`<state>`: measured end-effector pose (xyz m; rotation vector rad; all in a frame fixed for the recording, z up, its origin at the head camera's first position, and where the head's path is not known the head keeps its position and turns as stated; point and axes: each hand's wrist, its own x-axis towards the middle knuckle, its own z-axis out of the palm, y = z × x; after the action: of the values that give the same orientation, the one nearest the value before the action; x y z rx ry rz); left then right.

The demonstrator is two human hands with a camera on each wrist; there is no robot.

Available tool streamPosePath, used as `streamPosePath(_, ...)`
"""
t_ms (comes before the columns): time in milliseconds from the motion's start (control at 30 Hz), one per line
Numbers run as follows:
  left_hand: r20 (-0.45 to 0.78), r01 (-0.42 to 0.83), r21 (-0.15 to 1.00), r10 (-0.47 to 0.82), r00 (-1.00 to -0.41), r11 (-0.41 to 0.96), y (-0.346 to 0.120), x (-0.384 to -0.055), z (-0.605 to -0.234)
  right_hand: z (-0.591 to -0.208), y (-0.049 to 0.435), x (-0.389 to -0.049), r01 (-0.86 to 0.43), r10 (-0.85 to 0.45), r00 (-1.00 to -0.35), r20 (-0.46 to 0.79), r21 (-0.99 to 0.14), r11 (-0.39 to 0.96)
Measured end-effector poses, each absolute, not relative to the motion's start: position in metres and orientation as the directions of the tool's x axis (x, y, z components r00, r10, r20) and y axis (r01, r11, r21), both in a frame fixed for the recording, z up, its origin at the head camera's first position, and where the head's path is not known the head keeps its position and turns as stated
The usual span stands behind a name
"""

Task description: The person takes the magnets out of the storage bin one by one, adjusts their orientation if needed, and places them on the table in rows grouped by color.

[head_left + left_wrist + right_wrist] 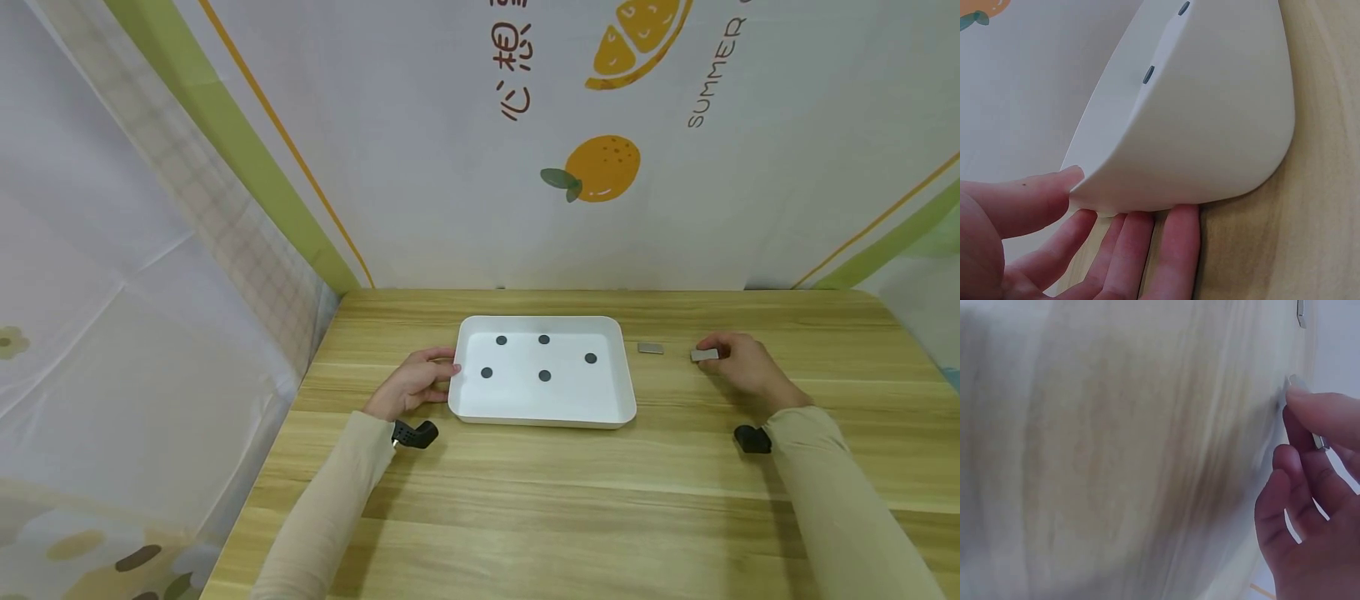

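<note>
Looks evenly lit in the head view, with soft shadows beside both sleeves (330,500), inward of the side edges of the table (562,500); dimmer at left wrist, hazily blurred at right.

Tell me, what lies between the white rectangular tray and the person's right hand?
In the head view, one small grey rectangular bar lies on the wood-grain table between the white tray and the right hand, which pinches a similar bar.
</note>
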<state>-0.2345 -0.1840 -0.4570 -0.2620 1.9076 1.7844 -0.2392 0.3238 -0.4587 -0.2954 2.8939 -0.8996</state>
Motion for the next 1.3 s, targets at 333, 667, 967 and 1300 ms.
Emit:
streamPosePath(333,-0.474,-0.462,0.880,0.212,-0.854,0.107,-0.1842,-0.2329,-0.4557,-0.4614,0.3219,-0.2400,-0.171,-0.201,-0.980,0.009,-0.559,0.811)
streamPosePath(667,-0.484,-0.474,0.875,0.204,-0.851,0.100,-0.1841,-0.2348,-0.4575,-0.4626,0.3230,-0.2397,-0.148,-0.170,-0.985,0.009,-0.537,0.831)
streamPosePath(967,-0.494,-0.480,0.869,0.187,-0.849,0.116,-0.1824,-0.2330,-0.4539,-0.4623,0.3246,-0.2405,-0.142,-0.176,-0.984,-0.011,-0.540,0.830)
streamPosePath(1300,-0.490,-0.477,0.872,0.189,-0.851,0.114,-0.1824,-0.2337,-0.4562,-0.4618,0.3249,-0.2427,-0.106,-0.149,-0.988,-0.035,-0.541,0.834)
